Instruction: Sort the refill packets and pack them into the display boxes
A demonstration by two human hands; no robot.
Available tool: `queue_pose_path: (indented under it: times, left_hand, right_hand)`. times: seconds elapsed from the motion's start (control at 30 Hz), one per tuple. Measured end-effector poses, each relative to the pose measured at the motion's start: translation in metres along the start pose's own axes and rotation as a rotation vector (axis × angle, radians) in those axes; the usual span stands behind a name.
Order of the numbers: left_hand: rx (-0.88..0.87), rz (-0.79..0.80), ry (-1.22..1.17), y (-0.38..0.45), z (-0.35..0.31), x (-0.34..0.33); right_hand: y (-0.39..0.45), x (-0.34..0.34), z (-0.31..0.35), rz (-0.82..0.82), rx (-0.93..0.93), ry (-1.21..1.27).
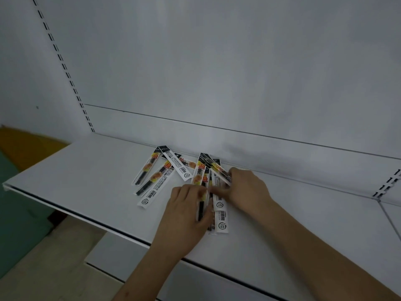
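Pinching a bunch of refill packets (pixel 205 192) between both hands, low on the shelf (pixel 91 170). My left hand (pixel 186 211) lies palm down over the bunch's near end, fingers curled round a packet with a black refill showing past the fingertips. My right hand (pixel 245 187) comes in from the right, thumb and fingers closed on the packets' right edge; exact finger contact is blurred. Both forearms run bare from the bottom edge of view, right one crossing in from the lower right corner.

Packets are long, narrow, flat sleeves: clear glossy plastic, black header strip, yellow-orange print on the front, white backs with barcode and a round 360 mark. The held bunch fans out, tops toward the back panel (pixel 217 61), two white backs sticking out toward me. A second loose group (pixel 156 177) lies just left of my hands, four or five packets crossed over each other, some face up, some face down.

The shelf is matte white metal with a thin front lip. Back panel is the same white, with slotted uprights (pixel 63 64) at left and far right. Lower white shelf (pixel 112 253) sits beneath. Floor at left shows beige tile, plus green and yellow patches.
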State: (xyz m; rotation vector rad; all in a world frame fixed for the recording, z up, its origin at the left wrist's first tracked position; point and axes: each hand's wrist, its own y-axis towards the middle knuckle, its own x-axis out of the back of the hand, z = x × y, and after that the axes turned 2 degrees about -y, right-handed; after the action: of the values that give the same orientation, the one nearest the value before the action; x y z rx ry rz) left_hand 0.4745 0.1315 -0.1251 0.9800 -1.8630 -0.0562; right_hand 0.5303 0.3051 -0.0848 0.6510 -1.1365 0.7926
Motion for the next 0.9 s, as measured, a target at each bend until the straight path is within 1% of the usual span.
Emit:
queue_pose_path:
  times: [0.07,0.13,0.2,0.23,0.33,0.43,0.57,0.6,0.63,0.7,0.77,0.83,0.9]
  left_hand:
    - [0.018,-0.004,-0.016,0.001,-0.001,0.001]
    - [0.006,-0.008,-0.001,0.0,-0.001,0.0]
    - [0.01,-0.01,-0.003,0.0,0.0,-0.001]
    - [0.017,-0.009,-0.006,0.0,0.001,-0.001]
    - [0.026,-0.006,-0.013,0.0,0.001,-0.001]
    - [0.019,-0.004,-0.028,0.001,0.0,0.001]
    - [0.014,-0.005,-0.058,0.001,0.0,0.001]
    - [0.01,-0.008,-0.062,0.0,0.0,0.001]
    - [0.006,-0.012,-0.062,0.0,-0.001,0.003]
    - [-0.012,-0.059,-0.067,0.0,-0.003,0.006]
    - [0.019,-0.097,-0.164,0.003,-0.012,0.012]
    - [0.073,-0.069,-0.35,0.009,-0.032,0.018]
    - [0.107,0.0,-0.473,0.019,-0.064,0.022]
  right_hand:
    - [0.002,0.0,0.001,0.046,0.007,0.007]
    - [0.004,0.002,0.001,0.089,0.017,0.104]
    - [0.005,0.003,0.0,0.083,0.028,0.216]
    - [0.006,0.004,-0.002,0.073,0.026,0.305]
    - [0.009,0.008,-0.003,0.051,0.005,0.672]
    - [0.011,0.022,-0.005,-0.037,0.046,0.819]
    - [0.005,0.044,-0.012,-0.084,0.08,1.18]
    - [0.0,0.045,-0.016,-0.075,0.099,1.19]
    - [-0.006,0.043,-0.019,-0.061,0.125,1.145]
    - [-0.024,0.032,-0.025,0.003,0.162,0.991]
    - [-0.039,0.02,-0.033,0.065,0.143,0.849]
    - [-0.049,0.016,-0.04,0.036,0.115,0.816]
    - [-0.057,0.022,-0.046,-0.028,0.087,0.788]
